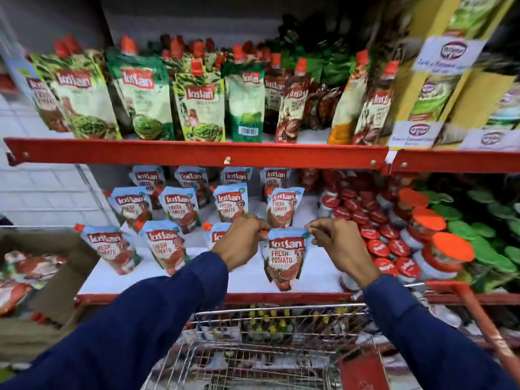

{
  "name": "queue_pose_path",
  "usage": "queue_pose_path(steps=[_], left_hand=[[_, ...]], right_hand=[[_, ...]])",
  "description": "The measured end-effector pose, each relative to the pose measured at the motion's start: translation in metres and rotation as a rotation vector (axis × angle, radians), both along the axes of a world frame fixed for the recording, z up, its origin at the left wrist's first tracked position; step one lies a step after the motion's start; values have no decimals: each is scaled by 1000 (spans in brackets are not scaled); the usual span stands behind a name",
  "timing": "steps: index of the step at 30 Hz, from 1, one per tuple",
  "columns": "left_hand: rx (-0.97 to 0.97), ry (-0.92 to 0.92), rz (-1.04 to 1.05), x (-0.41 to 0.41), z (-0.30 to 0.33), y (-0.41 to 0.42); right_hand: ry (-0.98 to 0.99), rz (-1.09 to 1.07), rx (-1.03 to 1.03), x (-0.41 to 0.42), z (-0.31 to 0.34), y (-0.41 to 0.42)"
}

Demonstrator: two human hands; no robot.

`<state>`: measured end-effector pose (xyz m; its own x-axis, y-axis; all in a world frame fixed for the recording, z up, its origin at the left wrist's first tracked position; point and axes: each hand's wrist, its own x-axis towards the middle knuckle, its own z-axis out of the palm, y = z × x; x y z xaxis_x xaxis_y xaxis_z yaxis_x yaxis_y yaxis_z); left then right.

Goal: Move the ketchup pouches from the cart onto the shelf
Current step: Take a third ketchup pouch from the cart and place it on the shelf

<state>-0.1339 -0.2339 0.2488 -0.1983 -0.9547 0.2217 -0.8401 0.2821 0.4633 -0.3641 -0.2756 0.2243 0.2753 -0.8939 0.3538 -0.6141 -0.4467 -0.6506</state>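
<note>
— Where's the ketchup pouch [282,258]?
— At the front of the white shelf [244,277], upright, possibly touching it. Left hand [239,243] and right hand [342,244] fingers pinch its top corners, above the cart [253,347].

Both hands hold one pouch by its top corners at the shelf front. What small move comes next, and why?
Probably release: the left hand and right hand pinch the ketchup pouch, which appears upright on the white shelf, filling the front row's right end.
</note>
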Motion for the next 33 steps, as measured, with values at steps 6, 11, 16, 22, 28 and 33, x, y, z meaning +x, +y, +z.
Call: queue_pose_path(steps=[6, 11, 16, 22, 28, 33], left_hand=[[95, 45, 46, -15, -3, -36], [155, 59, 91, -21, -13, -55], [156, 44, 99, -25, -21, -62], [164, 6, 115, -30, -24, -62], [184, 6, 100, -27, -22, -60], [187, -3, 95, -27, -21, -59]], right_hand=[[29, -16, 36, -8, -17, -46], [-11, -44, 124, -8, -32, -69], [-30, -67, 165, -8, -42, -74], [13, -74, 146, -8, -46, -72], [16, -87, 159, -7, -44, -68], [25, -93, 158, -6, -42, -63]])
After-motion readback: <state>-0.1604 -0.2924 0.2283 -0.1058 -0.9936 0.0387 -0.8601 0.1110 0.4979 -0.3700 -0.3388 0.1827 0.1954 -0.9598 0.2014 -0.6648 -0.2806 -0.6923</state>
